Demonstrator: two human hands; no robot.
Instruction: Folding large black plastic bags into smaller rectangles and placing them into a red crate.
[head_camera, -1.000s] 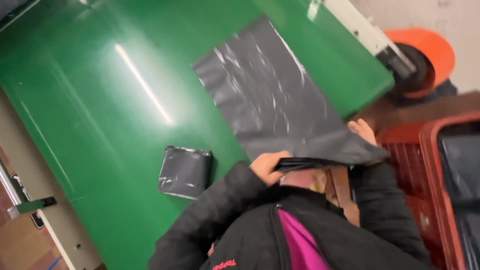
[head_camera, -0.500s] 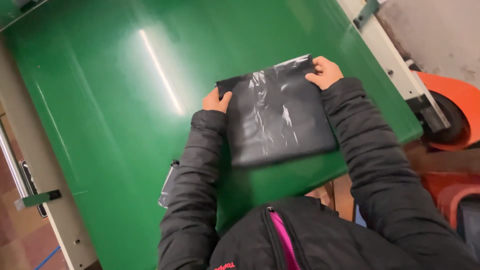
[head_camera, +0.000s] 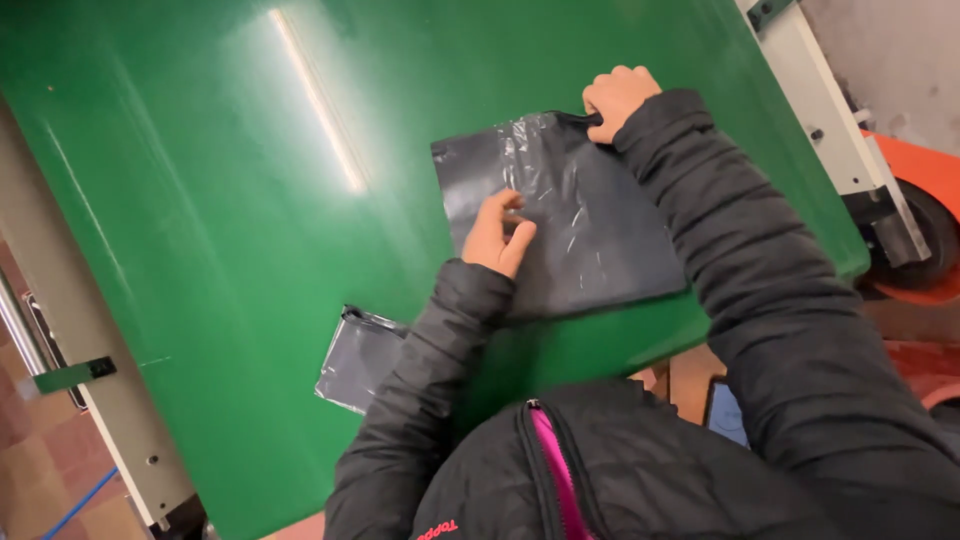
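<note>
A flat dark grey plastic mailer bag (head_camera: 575, 225) lies on the shiny green table (head_camera: 230, 200). My right hand (head_camera: 618, 97) is closed on the bag's far right corner. My left hand (head_camera: 497, 233) rests on the bag's left part, its fingers curled and slightly apart, pressing on the plastic. Both arms wear black puffer sleeves. A second, smaller folded dark bag (head_camera: 358, 358) lies near the table's front edge, partly hidden under my left sleeve.
A white metal frame (head_camera: 835, 130) runs along the table's right side, with an orange machine part (head_camera: 925, 215) beyond it. A pale frame with a green tab (head_camera: 70, 375) borders the left. Reddish floor tiles show at the lower left.
The bag went from hanging over the table's edge to lying flat on the table. My left hand has moved from the bag's far left corner onto its surface. My right hand stays at the far right corner.
</note>
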